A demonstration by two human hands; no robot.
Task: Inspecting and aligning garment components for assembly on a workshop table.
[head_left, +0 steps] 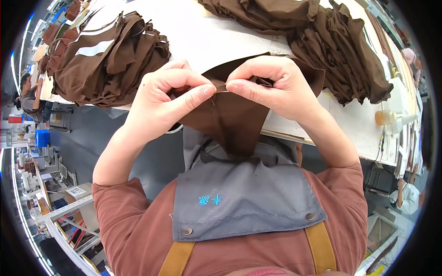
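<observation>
Between my two hands a brown fabric piece [230, 117] is stretched at one edge. My left hand [168, 96] pinches that edge between thumb and forefinger. Close beside it, my right hand [276, 85] pinches the same edge, the two thumb tips nearly meeting. A few loose thread ends [213, 102] dangle below my left thumb. The lower part of the cloth hangs over the table's front edge toward my grey apron [248, 198]. Folds of it lie on the table behind my right hand.
A heap of brown cloth pieces [110, 60] with pale strips lies on the white table [198, 37] at the left. Another long brown pile [340, 50] curves round the back right. A small bottle of amber liquid [383, 117] stands at the right. Other people [32, 94] are farther off.
</observation>
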